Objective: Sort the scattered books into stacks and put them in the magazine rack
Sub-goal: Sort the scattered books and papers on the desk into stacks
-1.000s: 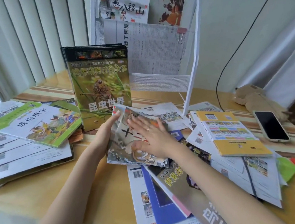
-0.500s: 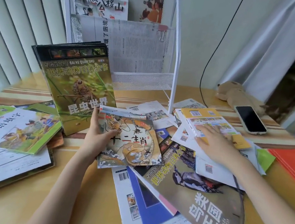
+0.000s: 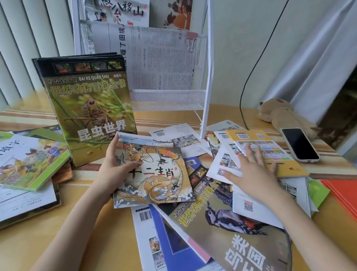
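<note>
My left hand [image 3: 114,168] grips the left edge of a thin stack of dragon-cover booklets [image 3: 159,177], tilted up off the table. My right hand [image 3: 254,174] lies flat with spread fingers on white leaflets and a yellow book [image 3: 279,157] at the right of the pile. A green insect-cover stack [image 3: 89,106] stands upright, leaning in front of the white wire magazine rack [image 3: 208,73], which holds newspapers and picture books. A bird-cover magazine [image 3: 235,237] and a blue book [image 3: 180,254] lie scattered in front.
A pile of green-edged books [image 3: 20,160] lies at the left. A smartphone [image 3: 300,143] and a plush toy [image 3: 283,114] sit at the right rear, with a black cable [image 3: 249,76] behind. Orange folders [image 3: 353,198] lie at the right edge. Vertical blinds hang on the left.
My right hand left the dragon booklets and moved right onto the yellow book and leaflets. My left hand kept hold of the dragon stack.
</note>
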The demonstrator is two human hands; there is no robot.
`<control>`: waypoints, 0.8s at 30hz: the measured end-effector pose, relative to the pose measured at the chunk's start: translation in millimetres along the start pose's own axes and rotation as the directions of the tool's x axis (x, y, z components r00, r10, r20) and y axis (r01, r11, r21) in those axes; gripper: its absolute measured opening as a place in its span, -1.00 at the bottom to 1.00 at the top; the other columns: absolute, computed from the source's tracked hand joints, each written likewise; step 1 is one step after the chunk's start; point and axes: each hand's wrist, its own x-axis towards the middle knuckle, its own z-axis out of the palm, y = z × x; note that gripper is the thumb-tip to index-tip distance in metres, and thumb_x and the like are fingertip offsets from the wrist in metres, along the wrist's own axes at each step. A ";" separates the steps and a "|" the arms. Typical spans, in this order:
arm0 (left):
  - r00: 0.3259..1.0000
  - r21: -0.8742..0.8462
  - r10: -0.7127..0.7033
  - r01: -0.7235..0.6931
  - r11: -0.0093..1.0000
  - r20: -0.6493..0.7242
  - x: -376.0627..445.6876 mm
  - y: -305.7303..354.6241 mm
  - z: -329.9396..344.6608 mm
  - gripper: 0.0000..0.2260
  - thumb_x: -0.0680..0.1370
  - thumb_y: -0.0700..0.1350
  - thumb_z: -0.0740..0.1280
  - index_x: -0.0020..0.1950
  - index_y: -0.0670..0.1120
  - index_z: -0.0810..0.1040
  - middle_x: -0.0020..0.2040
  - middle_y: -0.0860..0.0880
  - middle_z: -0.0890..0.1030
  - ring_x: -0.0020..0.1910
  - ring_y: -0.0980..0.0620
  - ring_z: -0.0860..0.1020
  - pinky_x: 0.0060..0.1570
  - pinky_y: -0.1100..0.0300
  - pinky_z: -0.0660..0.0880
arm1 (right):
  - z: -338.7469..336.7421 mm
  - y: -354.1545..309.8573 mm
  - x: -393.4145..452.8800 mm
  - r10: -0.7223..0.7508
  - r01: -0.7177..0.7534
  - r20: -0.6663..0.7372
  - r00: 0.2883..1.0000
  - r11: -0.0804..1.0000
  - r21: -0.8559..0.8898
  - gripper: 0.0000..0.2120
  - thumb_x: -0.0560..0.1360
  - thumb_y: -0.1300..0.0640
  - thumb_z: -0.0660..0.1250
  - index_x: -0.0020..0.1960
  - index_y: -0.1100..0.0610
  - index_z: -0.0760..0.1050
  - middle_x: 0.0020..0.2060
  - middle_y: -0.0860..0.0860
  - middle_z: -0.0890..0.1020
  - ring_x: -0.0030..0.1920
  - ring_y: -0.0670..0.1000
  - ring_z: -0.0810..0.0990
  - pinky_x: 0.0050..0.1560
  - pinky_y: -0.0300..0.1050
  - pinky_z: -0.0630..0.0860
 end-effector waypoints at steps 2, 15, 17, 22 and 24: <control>1.000 0.007 0.006 -0.006 1.000 0.007 0.8 -1.7 -1.1 -0.30 0.53 -0.30 0.34 0.52 0.16 0.11 0.11 0.21 0.42 -0.37 0.41 0.55 -0.48 0.43 0.44 | -1.9 -9.6 -1.3 -0.015 0.011 -0.040 0.999 0.996 -0.087 -0.20 0.47 -0.41 -0.02 0.50 0.13 0.13 0.53 0.06 -0.20 0.51 0.10 -0.30 0.37 0.47 -0.11; 1.000 0.060 0.019 -0.020 0.998 0.014 0.7 -2.0 -3.7 -0.44 0.51 -0.25 0.37 0.38 0.23 0.33 0.37 -0.08 0.40 -0.29 -0.03 0.52 -0.42 0.16 0.47 | -18.0 -32.6 -12.7 -0.018 0.173 -0.533 0.846 0.954 0.243 -0.93 0.55 0.30 0.19 -0.02 0.24 0.44 -0.10 0.21 0.60 0.01 0.21 0.58 -0.21 -0.01 0.41; 1.000 0.081 0.025 -0.026 0.996 0.018 1.4 -1.7 -4.0 -0.54 0.52 -0.24 0.36 0.31 0.19 0.42 0.29 -0.06 0.45 -0.41 0.08 0.48 -0.47 0.25 0.41 | -39.3 -37.3 -16.6 -0.026 0.323 -0.664 0.747 0.888 0.328 -0.91 0.54 0.28 0.25 -0.12 0.18 0.38 -0.39 0.07 0.49 -0.35 0.13 0.52 -0.41 -0.05 0.30; 0.999 0.041 0.026 -0.028 0.999 0.046 0.1 -0.5 -2.8 -0.74 0.54 -0.23 0.34 0.18 0.04 0.56 0.21 0.03 0.52 -0.26 0.15 0.61 -0.42 0.36 0.49 | -75.0 -58.9 -22.8 0.162 0.551 -0.744 0.648 0.575 0.605 -0.69 0.48 0.07 0.39 -0.24 0.26 0.38 -0.45 0.03 0.47 -0.41 -0.05 0.33 -0.39 -0.18 0.29; 1.000 0.043 0.012 -0.014 0.999 0.024 0.4 -0.5 -3.6 -0.86 0.58 -0.07 0.31 0.10 0.03 0.60 0.17 0.00 0.58 -0.07 0.08 0.60 -0.21 0.31 0.53 | -71.1 -69.3 -18.5 0.278 0.552 -0.617 0.736 0.281 0.785 -0.67 0.47 0.06 0.41 -0.25 0.27 0.37 -0.37 0.09 0.50 -0.32 -0.02 0.41 -0.32 -0.14 0.31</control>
